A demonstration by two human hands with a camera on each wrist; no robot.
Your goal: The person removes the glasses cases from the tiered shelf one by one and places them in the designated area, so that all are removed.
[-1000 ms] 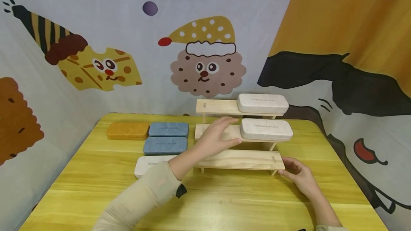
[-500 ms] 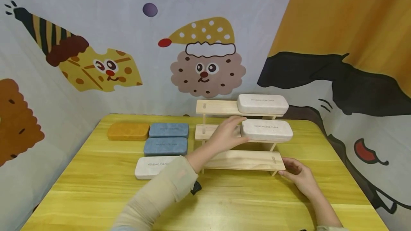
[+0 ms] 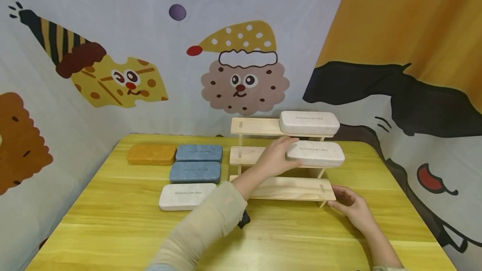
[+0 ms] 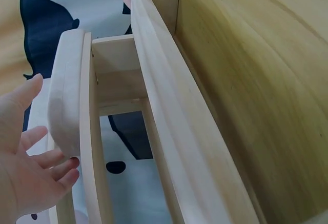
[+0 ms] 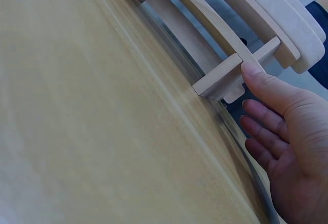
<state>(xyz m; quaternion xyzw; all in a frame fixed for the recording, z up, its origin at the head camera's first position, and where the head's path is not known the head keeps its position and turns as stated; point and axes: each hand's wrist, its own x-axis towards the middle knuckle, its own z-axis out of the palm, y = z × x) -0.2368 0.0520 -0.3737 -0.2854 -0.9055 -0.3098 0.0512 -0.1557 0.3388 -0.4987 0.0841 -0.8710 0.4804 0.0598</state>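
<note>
Judged light, stiff and best held by its ends, the white case [image 3: 318,153] sat at the middle shelf [image 3: 242,156]'s right edge, left hand [image 3: 275,158] spread at its left end, right hand [image 3: 355,211] relaxed, thumb touching the lower shelf [image 3: 290,188]'s right edge.

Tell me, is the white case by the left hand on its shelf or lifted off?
On: in the left wrist view the case sits against the middle shelf, with no gap showing between.
</note>
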